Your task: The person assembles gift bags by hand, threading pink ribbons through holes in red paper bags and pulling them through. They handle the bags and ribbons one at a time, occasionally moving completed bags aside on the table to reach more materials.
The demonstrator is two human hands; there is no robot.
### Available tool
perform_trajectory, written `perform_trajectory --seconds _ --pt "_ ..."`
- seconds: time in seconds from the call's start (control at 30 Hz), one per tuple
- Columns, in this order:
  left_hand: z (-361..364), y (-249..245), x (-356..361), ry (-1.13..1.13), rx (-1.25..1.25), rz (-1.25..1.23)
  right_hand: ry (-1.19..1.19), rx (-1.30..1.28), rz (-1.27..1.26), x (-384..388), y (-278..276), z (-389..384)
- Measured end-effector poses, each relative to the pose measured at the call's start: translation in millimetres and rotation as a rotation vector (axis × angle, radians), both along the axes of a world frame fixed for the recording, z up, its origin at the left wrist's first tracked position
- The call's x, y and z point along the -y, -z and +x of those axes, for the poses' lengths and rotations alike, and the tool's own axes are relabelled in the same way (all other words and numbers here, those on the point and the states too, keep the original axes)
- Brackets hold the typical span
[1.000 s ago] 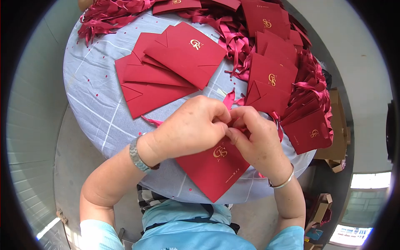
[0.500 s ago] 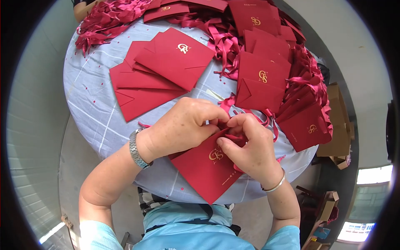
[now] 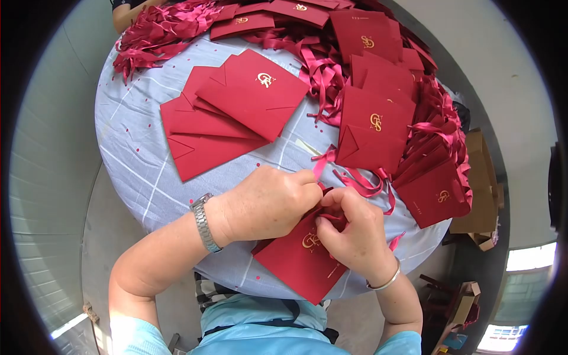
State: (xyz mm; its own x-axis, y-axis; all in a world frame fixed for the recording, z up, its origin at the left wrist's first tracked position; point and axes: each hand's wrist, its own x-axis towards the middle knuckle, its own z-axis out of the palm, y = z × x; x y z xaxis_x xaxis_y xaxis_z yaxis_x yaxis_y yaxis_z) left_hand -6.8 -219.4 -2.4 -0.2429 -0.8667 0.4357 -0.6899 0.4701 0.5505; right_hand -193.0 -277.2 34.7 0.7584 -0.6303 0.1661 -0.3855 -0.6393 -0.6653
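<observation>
A red paper gift bag with a gold monogram lies tilted at the table's near edge, under both hands. My left hand, with a metal watch on its wrist, is closed in a pinch at the bag's top edge. From its fingertips a pink ribbon runs upward. My right hand, wearing a bangle, pinches the bag's top edge close beside the left fingers. What lies between the fingertips is mostly hidden. Another pink ribbon end shows by the right wrist.
Several flat red bags overlap on the checked tablecloth at left. Stacked bags and bunched ribbons line the far and right edges. Another person's arm shows at top left. Cardboard boxes stand at right.
Both hands and the bag sit slightly lower in view, as does the whole table. The left hand's fingers have curled in closer; the two hands still meet at the bag's top.
</observation>
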Motion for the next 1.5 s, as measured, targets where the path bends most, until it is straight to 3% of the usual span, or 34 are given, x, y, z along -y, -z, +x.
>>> perform_trajectory --seconds 0.17,0.23,0.27,0.47,0.53,0.6,0.77,1.0,1.1,1.27,1.5 --pt "2 -3 -1 -0.059 0.185 -0.078 -0.022 -0.056 -0.002 2 -8 0" --pt "13 -10 -3 -0.223 0.354 -0.077 -0.02 -0.162 0.018 3 -12 -5" --pt "22 -7 -1 -0.309 0.329 0.001 -0.016 -0.16 0.021 5 -11 -9" --pt "31 -12 2 -0.687 0.27 -0.064 0.043 -0.12 0.096 6 -6 -20" --pt "33 -22 -2 -0.666 0.228 0.009 0.031 -0.113 0.076 7 -4 -22" --pt "25 -29 -13 -0.617 0.043 -0.155 0.012 -0.108 0.051 8 1 -25" --pt "-15 -34 -78 -0.302 0.01 0.273 0.04 -0.063 0.074 8 5 -34" --pt "-34 -14 -75 -0.404 -0.138 0.203 0.098 0.127 0.286 -1 19 -44" --pt "-26 -17 -67 -0.397 -0.265 0.402 0.056 0.18 0.227 -2 21 -49" --pt "-23 -18 -58 -0.426 -0.313 0.436 -0.205 0.062 -0.256 3 7 -62" --pt "-18 -7 -56 -0.408 -0.355 0.363 -0.207 -0.09 -0.408 -13 -1 -71"
